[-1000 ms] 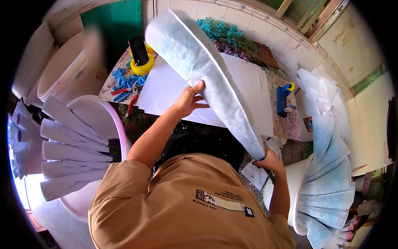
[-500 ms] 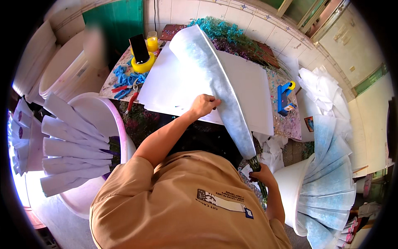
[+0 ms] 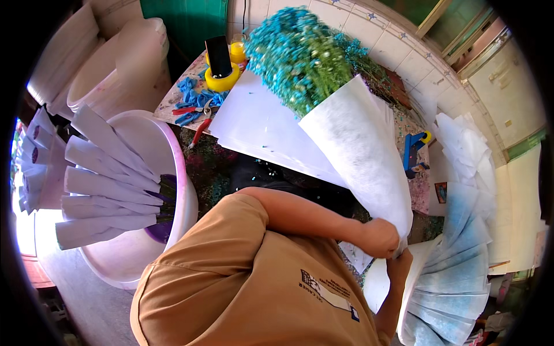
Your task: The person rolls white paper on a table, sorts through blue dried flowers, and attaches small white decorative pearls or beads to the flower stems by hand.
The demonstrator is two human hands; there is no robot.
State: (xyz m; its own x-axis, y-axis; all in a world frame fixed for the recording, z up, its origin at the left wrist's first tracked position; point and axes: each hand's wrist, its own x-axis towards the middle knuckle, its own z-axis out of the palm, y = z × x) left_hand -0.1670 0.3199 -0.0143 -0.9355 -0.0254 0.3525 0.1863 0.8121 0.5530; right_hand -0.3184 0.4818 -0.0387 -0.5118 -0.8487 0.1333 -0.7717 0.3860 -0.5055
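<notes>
My left hand [image 3: 379,238] curls tight around the narrow foot of the white wrap [image 3: 360,141], my right hand [image 3: 399,266] clenched on it just below; blue flowers [image 3: 297,55] lean out above the surface [image 3: 420,193]. A slack grip could let the paper uncurl.

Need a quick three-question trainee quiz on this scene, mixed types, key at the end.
1. True or false: the left hand and right hand are both at the narrow end of the wrap.
2. The flowers at the wrap's wide end are mostly: A) pink B) blue C) orange
3. On which side of the paper is the blue dispenser?

Key: 1. True. 2. B. 3. Right.
</notes>
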